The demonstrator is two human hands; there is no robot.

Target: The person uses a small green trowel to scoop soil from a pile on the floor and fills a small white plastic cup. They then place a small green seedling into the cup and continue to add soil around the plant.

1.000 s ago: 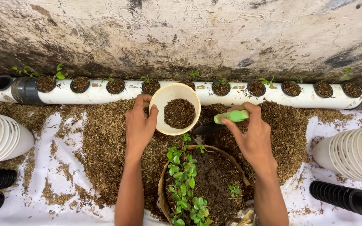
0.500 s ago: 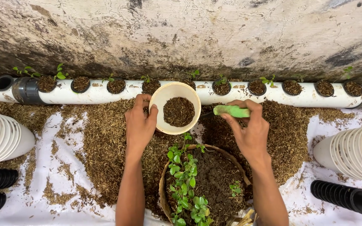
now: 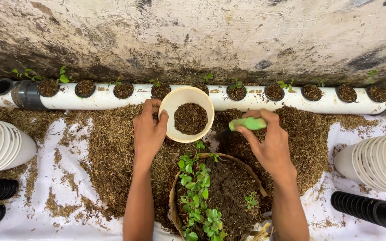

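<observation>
In the head view, at centre frame, the left hand (image 3: 149, 134) grips the rim of a light, stiff cream cup (image 3: 186, 114) part-filled with loose, spillable soil, best held at its wall, while the right hand (image 3: 266, 143) pinches a green-handled tool (image 3: 246, 123).

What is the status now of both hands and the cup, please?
Left hand grips cream cup, part filled with brown mix. Right hand holds green-handled tool beside cup. Seedling basket sits just below the hands.
</observation>
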